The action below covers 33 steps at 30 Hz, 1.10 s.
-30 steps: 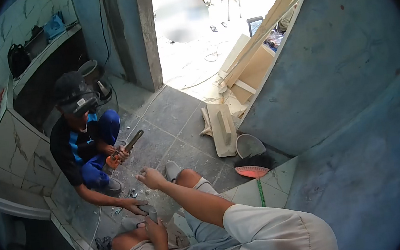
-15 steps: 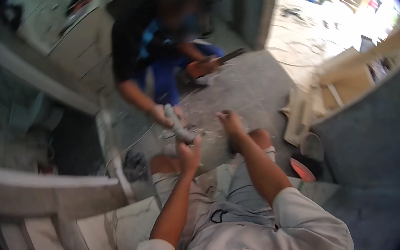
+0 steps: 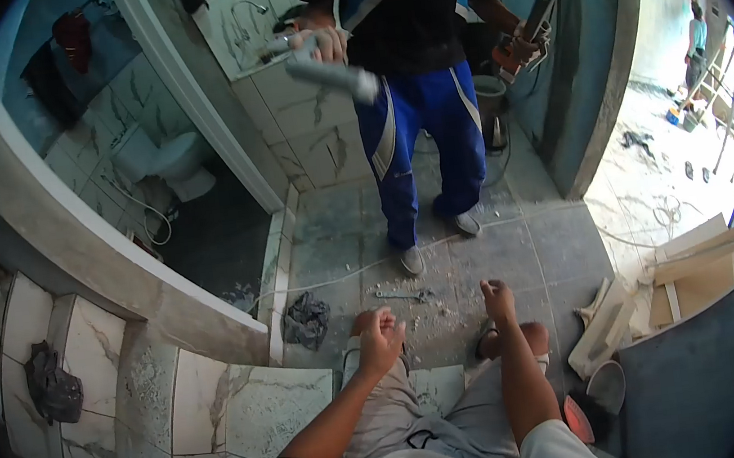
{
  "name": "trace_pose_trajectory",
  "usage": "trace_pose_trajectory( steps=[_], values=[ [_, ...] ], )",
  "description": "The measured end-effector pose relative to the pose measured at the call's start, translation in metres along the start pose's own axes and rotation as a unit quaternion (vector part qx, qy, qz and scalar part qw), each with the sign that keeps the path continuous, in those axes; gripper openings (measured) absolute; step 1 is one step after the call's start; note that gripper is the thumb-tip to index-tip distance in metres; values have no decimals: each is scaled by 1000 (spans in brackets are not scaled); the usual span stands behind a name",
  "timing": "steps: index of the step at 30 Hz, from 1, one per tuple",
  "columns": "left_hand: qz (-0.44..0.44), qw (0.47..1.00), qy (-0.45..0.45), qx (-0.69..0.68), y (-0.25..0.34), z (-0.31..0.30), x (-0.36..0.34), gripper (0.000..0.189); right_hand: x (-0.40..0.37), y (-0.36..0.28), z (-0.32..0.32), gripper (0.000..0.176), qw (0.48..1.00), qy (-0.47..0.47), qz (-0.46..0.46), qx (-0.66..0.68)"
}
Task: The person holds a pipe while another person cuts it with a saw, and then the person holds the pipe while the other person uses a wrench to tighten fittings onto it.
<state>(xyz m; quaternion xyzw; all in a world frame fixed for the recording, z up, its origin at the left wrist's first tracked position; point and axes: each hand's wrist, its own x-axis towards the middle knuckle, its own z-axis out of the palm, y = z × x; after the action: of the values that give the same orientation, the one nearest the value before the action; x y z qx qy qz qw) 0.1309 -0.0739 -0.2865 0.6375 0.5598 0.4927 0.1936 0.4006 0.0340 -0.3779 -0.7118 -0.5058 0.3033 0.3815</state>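
My left hand [image 3: 383, 343] is raised above my left knee, its fingers loosely bent and the thumb apart, holding nothing. Over the right knee, my right hand [image 3: 499, 298] has its fingers curled together; whether anything small is between them is hidden. Facing me stands a person in blue trousers [image 3: 392, 163]. One hand of theirs [image 3: 328, 43] grips a grey plastic pipe piece [image 3: 336, 79], blurred, out of reach of my fingers. Their other hand [image 3: 528, 50] holds an orange power tool [image 3: 506, 59] with a dark bar. A metal wrench [image 3: 404, 295] lies on the floor beyond my hands.
Chips and a cable [image 3: 337, 279] cover parts of the tiled floor. A black plastic bag [image 3: 307, 320] lies left, another bag [image 3: 52, 384] on the steps. At right are broken boards [image 3: 609, 324] and a bowl [image 3: 606, 387]. A doorway at left shows a toilet [image 3: 183, 164].
My left hand has let go of the grey pipe piece, which is now in the other person's hand. That person has risen from a crouch to standing and lifted the power tool.
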Motion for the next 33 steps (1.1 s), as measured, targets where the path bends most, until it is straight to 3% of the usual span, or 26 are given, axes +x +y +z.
trace_pose_trajectory(
  steps=[5, 7, 16, 23, 27, 29, 33],
  values=[
    [21, 1000, 22, 2, 2, -18, -16, 36, 3, 12, 1, 52, 1000, 9, -3, 9],
    [-15, 1000, -12, 8, 9, -25, -21, 35, 3, 13, -2, 52, 1000, 9, -6, 21],
    [39, 993, -41, 99, 27, -48, -32, 33, -7, 11, -19, 50, 999, 14, 6, 34],
    [26, 983, -96, 151, 18, -47, -47, 34, -6, 14, -20, 46, 1000, 1, 18, 13],
    [14, 981, -121, 148, 24, -47, -45, 34, -4, -2, -29, 45, 999, -42, 19, 17],
    [5, 979, -139, 147, 26, -39, -40, 33, 5, -30, -45, 45, 997, -54, -43, -40],
    [-21, 979, -153, 133, 27, -15, -11, 30, 59, -93, -80, 43, 995, -10, -95, 21]
  ],
)
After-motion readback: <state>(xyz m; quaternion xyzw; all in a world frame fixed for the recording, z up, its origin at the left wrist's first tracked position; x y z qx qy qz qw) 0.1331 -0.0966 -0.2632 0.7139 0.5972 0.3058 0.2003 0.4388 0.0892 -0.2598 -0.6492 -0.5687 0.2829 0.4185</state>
